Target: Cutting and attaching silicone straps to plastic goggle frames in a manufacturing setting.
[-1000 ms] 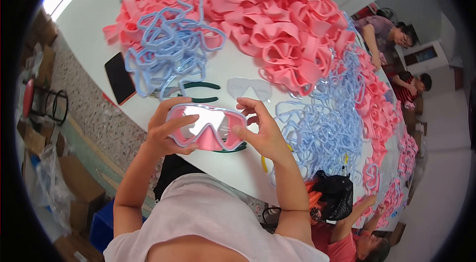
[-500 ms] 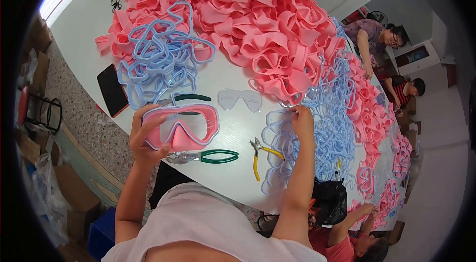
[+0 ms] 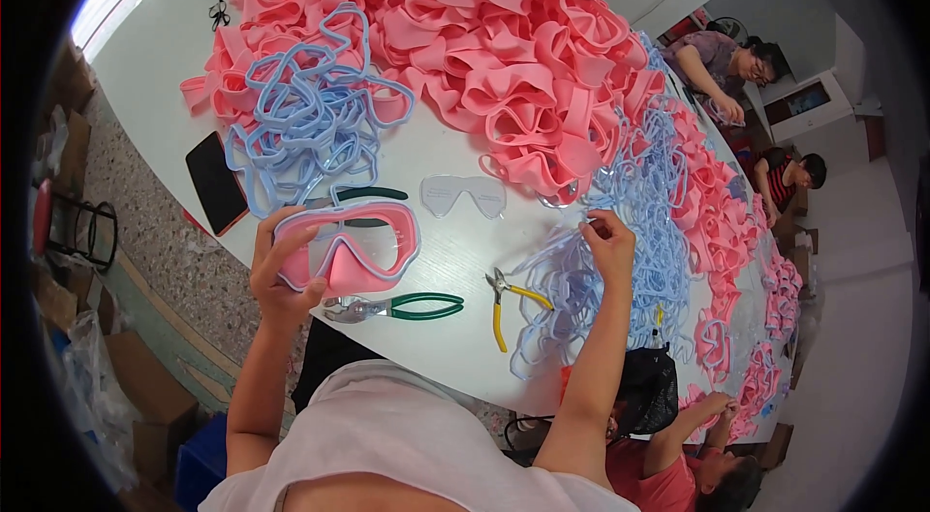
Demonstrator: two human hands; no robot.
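My left hand (image 3: 279,268) is wrapped round the left side of a pink diving mask (image 3: 351,276) with a pale blue rim, held above the table edge. Over the right side of the table, my right hand (image 3: 612,241) has its thumb and fingertips pinched together; whatever lies between them is too small to make out. Below and beside it spreads a heap of pale blue mask frames (image 3: 635,294). A clear mask lens (image 3: 463,195) lies flat between my hands. Green-handled pliers (image 3: 426,307) and yellow-handled nippers (image 3: 498,309) rest nearer to me.
Pink mask skirts (image 3: 513,57) form a large pile at the back. Blue frames (image 3: 310,115) tangle at the left beside a dark phone (image 3: 215,181). Another green-handled tool (image 3: 378,193) is partly behind the mask. A black bag (image 3: 647,391) and co-workers (image 3: 717,76) are to the right.
My right hand has moved a little right and turned, its fingers now showing. The loose blue frames beside it have shifted. My left hand still holds the mask, almost unmoved.
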